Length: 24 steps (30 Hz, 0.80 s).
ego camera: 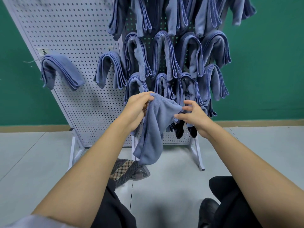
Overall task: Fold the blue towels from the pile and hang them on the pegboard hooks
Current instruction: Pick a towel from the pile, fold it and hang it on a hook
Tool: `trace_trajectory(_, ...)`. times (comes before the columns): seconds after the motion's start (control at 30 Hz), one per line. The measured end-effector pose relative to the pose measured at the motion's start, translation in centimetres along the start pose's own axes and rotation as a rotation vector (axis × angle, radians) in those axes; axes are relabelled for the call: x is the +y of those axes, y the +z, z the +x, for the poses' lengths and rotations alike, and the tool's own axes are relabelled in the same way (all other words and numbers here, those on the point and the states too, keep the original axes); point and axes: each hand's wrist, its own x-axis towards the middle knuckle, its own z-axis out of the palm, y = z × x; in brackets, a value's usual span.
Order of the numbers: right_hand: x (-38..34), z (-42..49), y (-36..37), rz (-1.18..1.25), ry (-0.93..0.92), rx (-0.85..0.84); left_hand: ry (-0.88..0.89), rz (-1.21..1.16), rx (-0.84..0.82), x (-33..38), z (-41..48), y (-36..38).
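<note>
Pegboard (74,38) behind — blue towel (154,125) pinched: left hand (136,109), right hand (195,118) fingers (189,107).

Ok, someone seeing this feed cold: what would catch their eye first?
The loose blue towel hanging unfolded at centre, its top edge gripped by the left hand and pinched by the right hand. Behind it, the folded towels crowd the right half of the pegboard in draped rows, while only two hang on its left half. A checked cloth lies on the floor below.

Green wall (263,71), plaid cloth (125,171) on floor (32,153)
</note>
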Motion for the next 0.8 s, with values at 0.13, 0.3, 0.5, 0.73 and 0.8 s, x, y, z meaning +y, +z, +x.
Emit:
trace_trajectory(0.13,0.4,0.1,0.7,0.158,0.044,-0.189,-0.031,0.007,-0.058,0.0,-0.1,-1.1)
trace_trajectory(0.3,-0.9,-0.1,0.4,0.256,-0.098,-0.06,-0.133,0.145,0.11,-0.6,0.1,-2.2)
trace_trajectory(0.5,-1.1,-0.2,-0.5,0.064,-0.229,0.027,-0.099,0.214,0.041,-1.4,0.1,-1.0)
trace_trajectory(0.73,-1.5,-0.7,-1.0,-0.479,-0.409,-0.1,-0.055,0.282,-0.17,-2.4,-0.3,1.3)
trace_trajectory(0.8,-1.2,-0.6,-0.8,-0.582,-0.432,-0.117,-0.049,0.282,-0.147,-2.6,-0.3,1.6)
